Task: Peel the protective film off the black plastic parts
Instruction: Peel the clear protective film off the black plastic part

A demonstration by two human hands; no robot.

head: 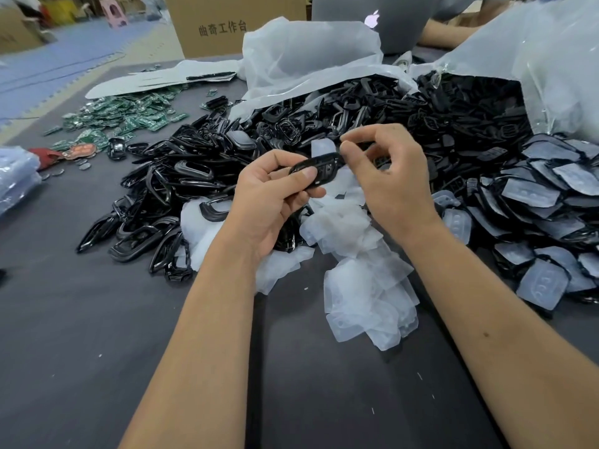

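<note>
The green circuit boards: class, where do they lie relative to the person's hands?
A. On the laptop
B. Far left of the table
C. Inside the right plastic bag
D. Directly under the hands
B: the green circuit boards are heaped at the table's far left, well beyond the left hand and right hand.

The near table lies bare on both sides of the forearms, giving open passage from the front edge inward. Peeled films lie heaped between the arms. A wide mound of black parts bars the middle, running right into film-covered parts. Bags stand behind. Green boards are scattered at far left, near a box.
</note>
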